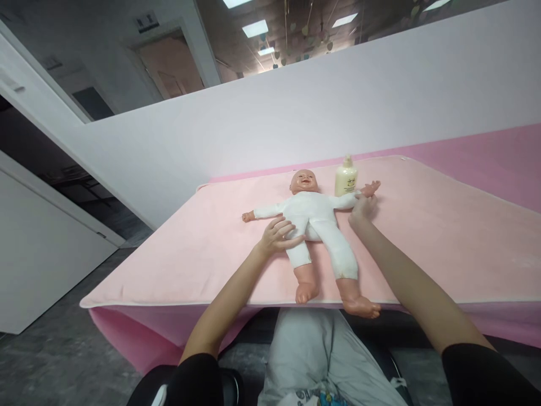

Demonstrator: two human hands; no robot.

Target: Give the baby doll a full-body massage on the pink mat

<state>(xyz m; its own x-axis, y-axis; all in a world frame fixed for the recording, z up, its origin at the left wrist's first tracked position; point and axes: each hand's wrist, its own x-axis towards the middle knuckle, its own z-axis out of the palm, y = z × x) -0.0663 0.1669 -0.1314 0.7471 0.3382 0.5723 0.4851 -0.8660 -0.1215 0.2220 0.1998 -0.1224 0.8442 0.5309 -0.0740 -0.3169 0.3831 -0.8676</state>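
Observation:
A baby doll [310, 206] with a white cloth body lies face up on the pink padded mat [190, 248], its arms stretched out. Its bare feet point toward me and reach the mat's front edge. My left hand [278, 235] rests with spread fingers against the doll's hip and upper thigh, on the left side of the view. My right hand [363, 207] is closed around the doll's other arm near the wrist, and some of its fingers are hidden. Just behind that arm stands a pale yellow pump bottle [346, 179], upright.
A white wall [296, 118] with a window above it rises behind the mat. Pink cloth [143, 332] hangs below the mat's front edge. A white door panel [46, 248] is at the left. My legs [313, 349] are under the front edge.

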